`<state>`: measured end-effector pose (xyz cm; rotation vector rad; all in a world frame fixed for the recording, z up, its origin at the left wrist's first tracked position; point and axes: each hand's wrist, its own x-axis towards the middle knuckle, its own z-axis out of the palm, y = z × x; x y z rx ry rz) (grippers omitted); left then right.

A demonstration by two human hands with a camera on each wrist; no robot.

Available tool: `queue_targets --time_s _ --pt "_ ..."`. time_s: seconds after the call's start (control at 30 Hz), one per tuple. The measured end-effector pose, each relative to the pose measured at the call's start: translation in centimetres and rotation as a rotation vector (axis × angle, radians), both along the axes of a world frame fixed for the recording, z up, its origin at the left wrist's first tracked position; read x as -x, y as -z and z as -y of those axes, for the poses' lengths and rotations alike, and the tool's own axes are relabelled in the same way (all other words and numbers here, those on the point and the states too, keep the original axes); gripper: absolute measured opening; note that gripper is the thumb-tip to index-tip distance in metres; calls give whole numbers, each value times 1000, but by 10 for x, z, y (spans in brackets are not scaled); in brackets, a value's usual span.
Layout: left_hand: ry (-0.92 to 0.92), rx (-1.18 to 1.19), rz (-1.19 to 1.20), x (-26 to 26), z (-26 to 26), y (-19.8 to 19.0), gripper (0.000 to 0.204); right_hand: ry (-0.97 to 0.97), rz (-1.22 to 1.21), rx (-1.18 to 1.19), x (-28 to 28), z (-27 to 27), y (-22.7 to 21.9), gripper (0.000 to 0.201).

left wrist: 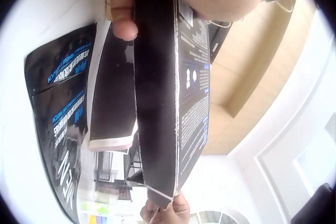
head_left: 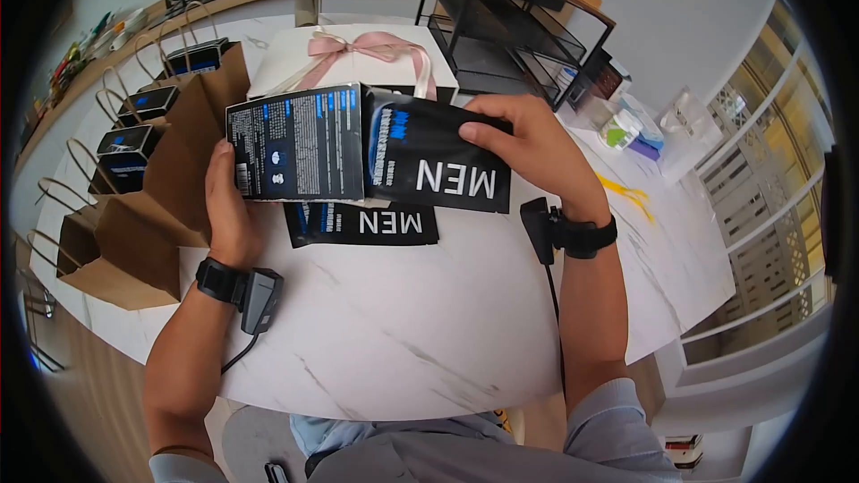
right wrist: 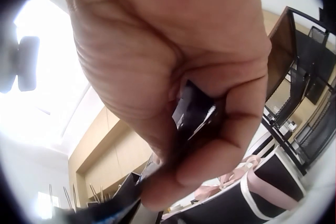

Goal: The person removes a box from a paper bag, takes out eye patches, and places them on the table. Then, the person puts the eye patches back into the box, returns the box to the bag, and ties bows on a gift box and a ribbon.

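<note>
- Head view, black printed box (head_left: 300, 148): raised, in front of and nearer the person than the ribboned box (head_left: 291, 52); one end faces the held pouch (head_left: 438, 161).
- Left hand (head_left: 233, 215): clamped on the black printed box, digits on opposite faces. Risk: too hard a squeeze could bow the card and narrow its end.
- Right hand (head_left: 546, 148): thumb and fingers together on the held pouch, near its outer edge. Risk: with the grip so far back, the soft film could buckle if pushed.
- Held pouch: right of the black printed box, near side of the ribboned box. Whether any of it lies inside cannot be told. Risk: a corner could catch on a flap (left wrist: 157, 191) and crease or tear.
- Loose pouch (head_left: 362, 233): lying nearer the person than the ribboned box, beneath the raised pieces. Risk: a lowered hand could drag it.
- Paper bags (head_left: 188, 161): left of the ribboned box, close by the left hand. Risk: a leftward swing could knock one over.
</note>
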<state>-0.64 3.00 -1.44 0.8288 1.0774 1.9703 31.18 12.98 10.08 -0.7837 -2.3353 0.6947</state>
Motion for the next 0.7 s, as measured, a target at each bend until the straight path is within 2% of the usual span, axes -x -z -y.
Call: queue_targets --time_s 0.17,0.23,0.27,0.3,0.33,0.37,0.4,0.47,0.5,0.57,0.63,0.7 --pt "-84 14 -178 5 -5 9 38 45 40 -83 7 15 -5 21" --pt "169 -2 -121 3 0 5 38 -26 -39 -197 18 18 1 24" --pt "176 -1 -122 -3 -2 3 38 -70 -121 -329 29 14 16 26" --pt "81 13 -101 -11 -3 -1 37 74 -34 -434 34 19 26 28" --pt "-21 29 -79 -13 -3 -2 37 149 46 -417 36 22 22 27" --pt "-31 32 -78 -10 -2 -2 37 218 127 -399 39 26 16 27" --pt "2 30 -99 -8 -1 -2 37 206 129 -399 40 29 10 27" --pt "61 26 -112 -5 1 -2 38 128 -137 401 39 33 1 28" --pt "59 24 -109 -5 1 -2 38 127 -133 398 40 29 8 28" --pt "84 24 -96 -2 1 0 37 -187 -425 510 48 22 25 26" --pt "80 14 -72 -7 2 -4 37 -199 -455 482 55 24 28 28" --pt "88 5 -43 -7 3 -7 36 -19 -165 216 51 24 23 29"
